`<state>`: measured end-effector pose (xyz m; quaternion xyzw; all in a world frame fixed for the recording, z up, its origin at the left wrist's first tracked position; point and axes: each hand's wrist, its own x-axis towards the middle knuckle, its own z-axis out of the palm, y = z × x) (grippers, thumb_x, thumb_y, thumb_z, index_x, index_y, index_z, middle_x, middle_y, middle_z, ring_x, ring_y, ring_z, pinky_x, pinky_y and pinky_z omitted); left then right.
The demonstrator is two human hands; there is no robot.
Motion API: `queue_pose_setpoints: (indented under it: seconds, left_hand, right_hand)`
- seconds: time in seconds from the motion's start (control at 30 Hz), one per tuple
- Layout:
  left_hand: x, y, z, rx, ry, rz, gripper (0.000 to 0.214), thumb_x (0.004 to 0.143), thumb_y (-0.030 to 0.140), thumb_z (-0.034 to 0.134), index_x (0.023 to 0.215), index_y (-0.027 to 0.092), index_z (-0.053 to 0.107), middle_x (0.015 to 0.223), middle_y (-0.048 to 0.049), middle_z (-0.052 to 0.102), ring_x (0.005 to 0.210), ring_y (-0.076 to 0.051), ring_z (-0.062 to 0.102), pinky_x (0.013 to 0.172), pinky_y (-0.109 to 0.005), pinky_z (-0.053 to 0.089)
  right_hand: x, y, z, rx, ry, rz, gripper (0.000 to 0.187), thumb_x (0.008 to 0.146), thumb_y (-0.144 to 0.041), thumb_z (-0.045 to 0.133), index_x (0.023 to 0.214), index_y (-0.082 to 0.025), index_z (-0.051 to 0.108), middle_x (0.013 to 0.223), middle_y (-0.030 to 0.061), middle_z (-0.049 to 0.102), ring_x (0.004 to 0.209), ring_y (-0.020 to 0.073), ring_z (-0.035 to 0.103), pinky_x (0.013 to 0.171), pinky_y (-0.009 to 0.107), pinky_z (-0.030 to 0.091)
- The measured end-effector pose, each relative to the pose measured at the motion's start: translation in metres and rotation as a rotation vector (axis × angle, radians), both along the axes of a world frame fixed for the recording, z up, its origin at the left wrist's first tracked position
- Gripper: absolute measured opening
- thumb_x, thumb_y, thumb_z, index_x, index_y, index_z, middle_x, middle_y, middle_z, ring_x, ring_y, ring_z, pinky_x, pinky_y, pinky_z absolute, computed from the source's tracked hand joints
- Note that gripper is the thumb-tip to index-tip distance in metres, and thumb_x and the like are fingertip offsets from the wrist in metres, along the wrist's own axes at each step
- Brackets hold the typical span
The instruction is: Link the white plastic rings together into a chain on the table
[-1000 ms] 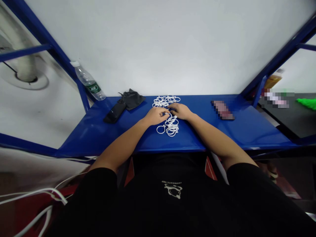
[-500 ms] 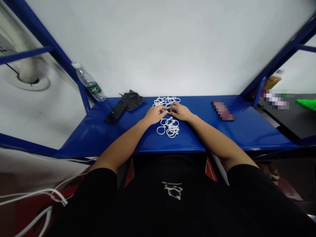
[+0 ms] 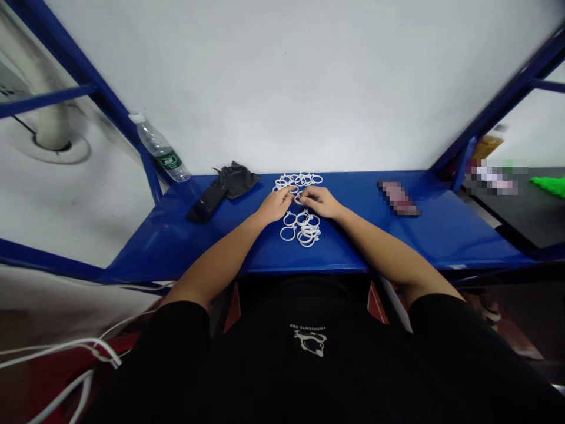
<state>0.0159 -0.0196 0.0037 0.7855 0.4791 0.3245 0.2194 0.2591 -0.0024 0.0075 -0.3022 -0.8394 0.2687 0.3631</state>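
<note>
Two heaps of white plastic rings lie on the blue bench (image 3: 185, 235): a far pile (image 3: 304, 177) by the wall and a near pile (image 3: 302, 228) closer to me. Between them, my left hand (image 3: 276, 204) and my right hand (image 3: 322, 201) meet with fingers curled. Both pinch one white ring (image 3: 299, 198) held just above the bench. The palms face down, and the fingertips partly hide the ring.
A black phone (image 3: 205, 204) and a crumpled black cloth (image 3: 233, 176) lie left of the rings. A water bottle (image 3: 161, 148) leans against the blue frame post. A blurred flat object (image 3: 398, 198) rests on the right. White cables (image 3: 66, 353) hang below left.
Both hands have drawn back from the near pile toward the far pile and come together on a single ring. The near pile now lies uncovered.
</note>
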Motion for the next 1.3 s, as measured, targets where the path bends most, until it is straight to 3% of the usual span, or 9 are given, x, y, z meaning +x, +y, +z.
queue_pose_setpoints:
  seconds: [0.17, 0.33, 0.47, 0.63, 0.77, 0.87, 1.03, 1.17, 1.3]
  left_hand:
    - [0.0, 0.001, -0.001, 0.007, -0.089, 0.0, 0.034, 0.113, 0.025, 0.063, 0.14, 0.019, 0.083, 0.102, -0.0071, 0.088, 0.082, -0.02, 0.079, 0.09, -0.034, 0.064]
    - [0.003, 0.002, 0.001, 0.009, -0.15, 0.038, 0.023, 0.102, 0.018, 0.075, 0.123, 0.017, 0.086, 0.103, -0.0083, 0.087, 0.084, -0.017, 0.077, 0.085, -0.03, 0.063]
    - [0.005, 0.001, 0.002, 0.011, -0.233, 0.051, 0.013, 0.094, 0.014, 0.073, 0.104, 0.017, 0.081, 0.087, -0.0022, 0.08, 0.071, -0.013, 0.068, 0.071, -0.025, 0.055]
    - [0.002, 0.0, 0.004, 0.129, -0.284, 0.107, 0.01, 0.085, 0.011, 0.07, 0.089, 0.02, 0.072, 0.066, 0.0055, 0.06, 0.059, -0.012, 0.051, 0.063, -0.026, 0.044]
    - [-0.002, 0.0, 0.007, 0.142, -0.257, 0.129, 0.012, 0.084, 0.011, 0.066, 0.083, 0.021, 0.072, 0.066, 0.0034, 0.063, 0.059, -0.014, 0.053, 0.064, -0.028, 0.046]
    - [-0.001, -0.002, 0.008, 0.155, -0.211, 0.098, 0.017, 0.088, 0.012, 0.067, 0.088, 0.019, 0.082, 0.084, -0.0026, 0.079, 0.068, -0.016, 0.063, 0.072, -0.03, 0.055]
    - [0.003, -0.004, 0.006, 0.17, -0.126, 0.023, 0.035, 0.104, 0.017, 0.067, 0.13, 0.021, 0.089, 0.12, -0.0087, 0.086, 0.091, -0.019, 0.075, 0.093, -0.034, 0.062]
    - [0.0, -0.001, 0.003, 0.185, -0.116, 0.007, 0.042, 0.112, 0.019, 0.058, 0.147, 0.021, 0.082, 0.118, -0.0084, 0.085, 0.108, -0.022, 0.078, 0.106, -0.037, 0.062]
    - [-0.002, 0.003, 0.001, 0.178, -0.097, -0.011, 0.044, 0.111, 0.016, 0.056, 0.147, 0.019, 0.082, 0.12, -0.009, 0.084, 0.11, -0.022, 0.079, 0.109, -0.037, 0.061]
  right_hand:
    - [-0.003, -0.007, 0.005, 0.172, -0.13, 0.027, 0.018, 0.101, -0.038, 0.065, 0.1, -0.025, 0.077, 0.107, 0.0079, 0.085, 0.101, 0.0243, 0.077, 0.097, 0.04, 0.061]
    - [-0.004, -0.006, 0.005, 0.257, -0.212, 0.101, 0.021, 0.106, -0.033, 0.06, 0.106, -0.026, 0.081, 0.114, 0.0089, 0.086, 0.115, 0.0261, 0.079, 0.108, 0.046, 0.063]
    - [-0.004, -0.008, 0.006, 0.302, -0.201, 0.117, 0.027, 0.108, -0.032, 0.057, 0.109, -0.025, 0.082, 0.121, 0.01, 0.086, 0.125, 0.0274, 0.079, 0.114, 0.048, 0.063]
    - [-0.002, -0.009, 0.01, 0.372, -0.224, -0.012, 0.032, 0.113, -0.035, 0.052, 0.118, -0.026, 0.082, 0.122, 0.0098, 0.085, 0.122, 0.0275, 0.078, 0.114, 0.048, 0.06]
    - [0.005, -0.001, 0.008, 0.329, -0.279, -0.171, 0.036, 0.112, -0.029, 0.05, 0.129, -0.022, 0.082, 0.131, 0.0135, 0.083, 0.122, 0.0286, 0.077, 0.109, 0.044, 0.061]
    - [0.011, 0.01, 0.003, 0.27, -0.381, -0.212, 0.043, 0.105, -0.019, 0.055, 0.139, -0.02, 0.081, 0.144, 0.0154, 0.08, 0.131, 0.0306, 0.076, 0.111, 0.044, 0.061]
    - [0.016, 0.022, -0.005, 0.215, -0.493, -0.146, 0.047, 0.101, -0.015, 0.059, 0.141, -0.023, 0.082, 0.138, 0.0116, 0.083, 0.126, 0.0296, 0.077, 0.111, 0.046, 0.061]
    - [0.015, 0.022, -0.006, 0.224, -0.507, -0.108, 0.037, 0.107, -0.025, 0.06, 0.136, -0.02, 0.083, 0.129, 0.0139, 0.083, 0.117, 0.0291, 0.076, 0.103, 0.042, 0.06]
    - [0.012, 0.019, -0.005, 0.207, -0.522, -0.112, 0.033, 0.108, -0.023, 0.056, 0.126, -0.018, 0.083, 0.127, 0.0158, 0.082, 0.112, 0.029, 0.075, 0.099, 0.04, 0.058]
